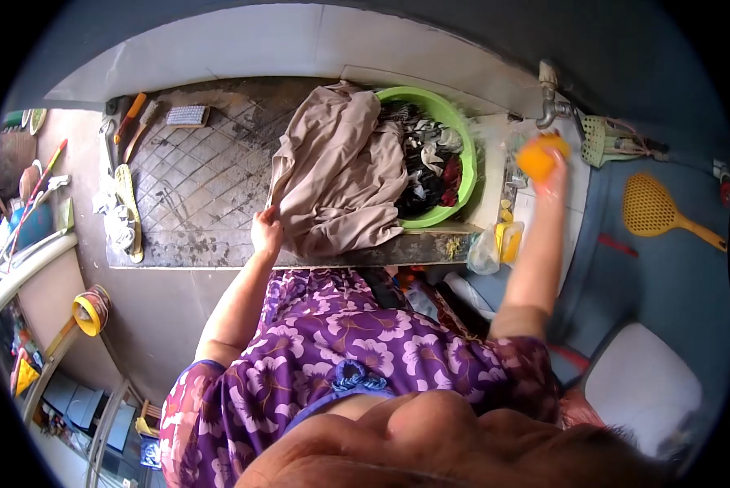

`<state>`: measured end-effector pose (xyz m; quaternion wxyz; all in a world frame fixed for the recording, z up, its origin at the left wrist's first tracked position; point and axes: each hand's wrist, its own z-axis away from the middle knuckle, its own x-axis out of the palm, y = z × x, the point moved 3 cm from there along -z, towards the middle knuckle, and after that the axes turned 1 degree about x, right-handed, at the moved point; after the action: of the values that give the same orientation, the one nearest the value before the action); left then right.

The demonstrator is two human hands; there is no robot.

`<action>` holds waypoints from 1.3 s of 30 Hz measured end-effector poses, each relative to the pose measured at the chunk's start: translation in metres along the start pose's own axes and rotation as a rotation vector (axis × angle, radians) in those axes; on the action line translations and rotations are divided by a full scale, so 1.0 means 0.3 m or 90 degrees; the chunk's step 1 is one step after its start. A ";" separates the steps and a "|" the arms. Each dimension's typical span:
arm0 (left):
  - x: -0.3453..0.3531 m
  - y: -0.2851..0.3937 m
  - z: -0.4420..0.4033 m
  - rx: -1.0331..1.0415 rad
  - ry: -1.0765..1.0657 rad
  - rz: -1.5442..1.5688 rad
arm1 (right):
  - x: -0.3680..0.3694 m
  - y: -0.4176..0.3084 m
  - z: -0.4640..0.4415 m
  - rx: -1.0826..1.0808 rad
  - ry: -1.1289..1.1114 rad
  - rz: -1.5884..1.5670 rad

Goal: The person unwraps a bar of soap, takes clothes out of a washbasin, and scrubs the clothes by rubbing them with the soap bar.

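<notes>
A wet-looking beige cloth garment point(336, 167) is spread over the scored stone slab point(194, 175), its right part lying over the rim of a green tub point(465, 130). My left hand point(267, 233) is closed on the garment's lower left edge. Dark, white and red clothes point(430, 159) fill the tub. On the right, beneath the tap point(550, 106), my right hand point(554, 175) grips an orange cup-like object point(539, 158). Motion blurs this object, so its exact kind is unclear.
A scrubbing brush point(188, 116) and an orange-handled tool point(131, 116) lie at the slab's far left. A yellow packet point(508, 241) and a clear plastic bag point(484, 252) sit near the right front edge. A yellow strainer point(651, 205) hangs on the right wall.
</notes>
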<state>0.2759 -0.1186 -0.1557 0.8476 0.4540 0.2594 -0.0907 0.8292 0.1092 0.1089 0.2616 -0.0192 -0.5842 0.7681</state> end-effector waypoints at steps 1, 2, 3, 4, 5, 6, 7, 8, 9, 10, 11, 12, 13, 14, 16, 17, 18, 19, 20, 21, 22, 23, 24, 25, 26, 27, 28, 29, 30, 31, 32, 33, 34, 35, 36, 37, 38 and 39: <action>-0.027 0.040 0.004 0.014 0.002 -0.025 | -0.026 -0.091 0.057 -0.048 0.000 0.096; -0.057 0.074 0.011 0.023 0.007 -0.052 | -0.038 -0.190 0.116 -0.038 0.016 0.191; -0.085 0.101 0.012 0.011 -0.016 -0.096 | -0.027 -0.271 0.157 -0.041 0.030 0.305; -0.101 0.096 0.003 0.047 -0.005 -0.105 | 0.012 -0.343 0.187 -0.083 -0.035 0.385; -0.114 0.081 -0.008 0.039 -0.001 -0.093 | 0.059 -0.410 0.221 -0.019 -0.077 0.485; -0.128 0.057 -0.023 0.041 0.010 -0.073 | 0.078 -0.443 0.208 0.054 -0.083 0.565; -0.147 0.040 -0.038 0.021 0.020 -0.095 | 0.097 -0.464 0.193 0.096 -0.094 0.626; -0.175 0.039 -0.052 0.041 0.035 -0.119 | 0.123 -0.465 0.184 0.116 -0.115 0.654; -0.199 0.036 -0.056 0.053 0.045 -0.146 | 0.151 -0.462 0.175 0.131 -0.134 0.681; -0.234 0.064 -0.062 0.068 0.055 -0.172 | 0.184 -0.461 0.167 0.140 -0.152 0.708; -0.257 0.040 -0.075 0.048 0.040 -0.173 | 0.219 -0.459 0.189 0.165 -0.132 0.719; -0.282 0.018 -0.099 0.031 0.024 -0.173 | 0.222 -0.441 0.218 0.178 -0.153 0.721; -0.303 -0.003 -0.118 0.015 0.009 -0.172 | 0.213 -0.421 0.249 0.189 -0.173 0.722; -0.320 -0.019 -0.127 0.042 0.035 -0.170 | 0.262 -0.389 0.285 0.202 -0.193 0.727; -0.324 -0.021 -0.125 0.097 0.082 -0.170 | 0.415 -0.265 0.438 0.285 -0.295 0.665; -0.335 0.043 -0.105 0.113 0.155 -0.203 | 0.480 -0.164 0.493 0.316 -0.314 0.646; -0.336 0.060 -0.104 0.099 0.160 -0.205 | 0.530 -0.039 0.521 0.345 -0.334 0.628; -0.322 0.039 -0.117 0.109 0.155 -0.208 | 0.585 0.086 0.536 0.402 -0.443 0.583; -0.310 0.014 -0.127 0.119 0.147 -0.214 | 0.633 0.227 0.532 0.414 -0.508 0.635; -0.308 0.014 -0.125 0.127 0.196 -0.222 | 0.668 0.395 0.507 0.335 -0.611 0.623; -0.312 0.011 -0.124 0.147 0.227 -0.254 | 0.716 0.540 0.478 0.357 -0.681 0.633; -0.317 0.007 -0.127 0.167 0.259 -0.286 | 0.800 0.669 0.459 0.280 -0.754 0.629; -0.316 0.007 -0.121 0.186 0.288 -0.319 | 0.873 0.796 0.428 0.163 -0.842 0.659; -0.326 0.020 -0.107 0.242 0.330 -0.313 | 0.968 0.885 0.422 0.038 -0.889 0.757; -0.327 0.035 -0.094 0.291 0.327 -0.307 | 1.056 0.959 0.433 -0.094 -0.929 0.849; -0.326 0.054 -0.079 0.339 0.326 -0.301 | 1.140 1.011 0.456 -0.200 -0.943 0.986; -0.315 0.071 -0.054 0.383 0.320 -0.294 | 1.205 1.044 0.478 -0.309 -0.948 1.121; -0.292 0.086 -0.026 0.441 0.305 -0.298 | 1.244 1.077 0.488 -0.385 -0.978 1.190; -0.270 0.103 0.000 0.463 0.296 -0.314 | 1.275 1.099 0.488 -0.469 -1.003 1.258; -0.243 0.108 0.022 0.467 0.271 -0.289 | 1.288 1.106 0.485 -0.506 -1.029 1.302; -0.217 0.112 0.039 0.471 0.247 -0.264 | 1.272 1.127 0.463 -0.501 -1.030 1.366; -0.194 0.115 0.049 0.474 0.204 -0.246 | 1.240 1.146 0.428 -0.496 -1.027 1.431; -0.172 0.115 0.059 0.475 0.160 -0.228 | 1.205 1.151 0.398 -0.489 -1.023 1.497; -0.142 0.105 0.067 0.484 0.129 -0.234 | 1.169 1.138 0.373 -0.393 -0.992 1.549; -0.111 0.086 0.073 0.442 0.042 -0.264 | 1.130 1.116 0.346 -0.297 -0.954 1.596; -0.108 0.083 0.090 0.436 0.035 -0.266 | 1.076 1.099 0.317 -0.245 -0.897 1.544; -0.110 0.089 0.108 0.431 0.030 -0.269 | 1.061 1.094 0.326 -0.187 -0.830 1.426; -0.131 0.087 0.126 0.427 0.076 -0.252 | 1.047 1.093 0.334 -0.135 -0.766 1.307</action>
<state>0.2663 -0.1377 -0.0992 0.6017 0.6515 0.3466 -0.3055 0.4003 0.0944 -0.0700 -0.7927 -0.1359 -0.3855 0.4522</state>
